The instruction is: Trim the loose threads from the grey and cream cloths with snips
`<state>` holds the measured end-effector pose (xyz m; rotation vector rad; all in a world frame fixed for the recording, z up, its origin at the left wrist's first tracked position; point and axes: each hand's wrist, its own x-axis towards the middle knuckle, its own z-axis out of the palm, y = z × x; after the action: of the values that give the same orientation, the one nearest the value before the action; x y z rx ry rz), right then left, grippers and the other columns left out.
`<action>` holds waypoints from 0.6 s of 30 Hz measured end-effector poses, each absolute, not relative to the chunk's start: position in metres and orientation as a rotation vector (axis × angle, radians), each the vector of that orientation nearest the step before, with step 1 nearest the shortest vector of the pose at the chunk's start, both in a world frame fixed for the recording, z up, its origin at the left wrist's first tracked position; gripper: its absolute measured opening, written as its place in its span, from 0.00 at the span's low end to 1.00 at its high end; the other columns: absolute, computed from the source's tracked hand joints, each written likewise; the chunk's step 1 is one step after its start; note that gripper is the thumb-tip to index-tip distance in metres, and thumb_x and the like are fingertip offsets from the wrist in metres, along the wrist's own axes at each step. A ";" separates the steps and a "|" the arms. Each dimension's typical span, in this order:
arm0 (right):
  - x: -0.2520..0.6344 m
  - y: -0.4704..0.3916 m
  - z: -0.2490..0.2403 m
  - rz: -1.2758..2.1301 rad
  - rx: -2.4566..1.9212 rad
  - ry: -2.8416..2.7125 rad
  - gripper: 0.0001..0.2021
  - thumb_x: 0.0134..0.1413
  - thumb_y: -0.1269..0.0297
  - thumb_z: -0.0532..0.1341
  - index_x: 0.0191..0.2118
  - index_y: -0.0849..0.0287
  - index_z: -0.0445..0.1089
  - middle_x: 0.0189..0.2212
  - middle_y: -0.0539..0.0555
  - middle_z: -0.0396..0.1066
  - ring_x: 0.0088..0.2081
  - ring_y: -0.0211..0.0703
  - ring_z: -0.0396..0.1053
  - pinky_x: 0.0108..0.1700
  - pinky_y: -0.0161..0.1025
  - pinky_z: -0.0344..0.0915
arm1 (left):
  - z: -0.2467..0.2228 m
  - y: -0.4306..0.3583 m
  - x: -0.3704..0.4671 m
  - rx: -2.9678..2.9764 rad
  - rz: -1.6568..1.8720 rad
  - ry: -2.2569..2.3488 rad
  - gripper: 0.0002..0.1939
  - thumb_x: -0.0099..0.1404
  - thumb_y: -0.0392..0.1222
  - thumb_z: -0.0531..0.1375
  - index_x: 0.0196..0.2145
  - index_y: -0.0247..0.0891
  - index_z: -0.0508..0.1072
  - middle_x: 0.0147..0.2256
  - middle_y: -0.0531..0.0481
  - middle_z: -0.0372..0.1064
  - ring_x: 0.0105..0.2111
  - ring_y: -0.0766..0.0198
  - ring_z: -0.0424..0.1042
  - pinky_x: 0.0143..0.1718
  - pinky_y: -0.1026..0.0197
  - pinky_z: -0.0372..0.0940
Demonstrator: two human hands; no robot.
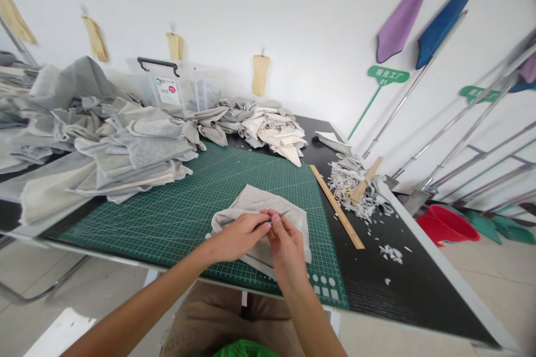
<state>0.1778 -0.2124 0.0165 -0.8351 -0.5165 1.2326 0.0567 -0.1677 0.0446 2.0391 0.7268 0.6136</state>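
Observation:
On the green cutting mat (196,170) lies a light grey cloth piece (255,198), loosely folded at its left side. My left hand (240,236) reaches over this cloth, its fingers closed and meeting the other hand; what they pinch is hidden. My right hand (288,248) is also closed at the fingertips. A slim, pointed metal tool (285,213) sticks out by the right fingertips, angled up and right. The rest of the tool is covered by fingers, so its kind cannot be told.
Piles of grey cloth (125,134) and cream cloth (280,128) lie left and behind. A clear storage box (144,86) stands at the back. To the right are a wooden ruler (337,206), cloth scraps (355,184) and, on the floor, a red bucket (448,223).

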 end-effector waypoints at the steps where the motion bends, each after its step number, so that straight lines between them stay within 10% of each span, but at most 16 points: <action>1: 0.177 -0.211 0.017 1.227 -0.834 -0.517 0.10 0.46 0.62 0.68 0.35 0.61 0.76 0.37 0.57 0.77 0.42 0.46 0.72 0.46 0.41 0.68 | 0.045 -0.167 0.056 2.042 0.624 0.724 0.14 0.70 0.41 0.47 0.37 0.36 0.71 0.38 0.48 0.71 0.38 0.61 0.68 0.42 0.60 0.60; 18: 0.186 -0.213 0.015 1.242 -0.844 -0.501 0.11 0.46 0.61 0.68 0.35 0.61 0.77 0.38 0.57 0.77 0.42 0.46 0.73 0.46 0.42 0.69 | 0.045 -0.169 0.063 2.044 0.598 0.715 0.14 0.71 0.42 0.46 0.33 0.36 0.68 0.33 0.51 0.68 0.34 0.63 0.66 0.36 0.62 0.58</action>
<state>0.1858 -0.2135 0.0147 -0.8440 -0.5006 1.2422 0.0628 -0.1688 0.0445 2.0438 0.7147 0.5978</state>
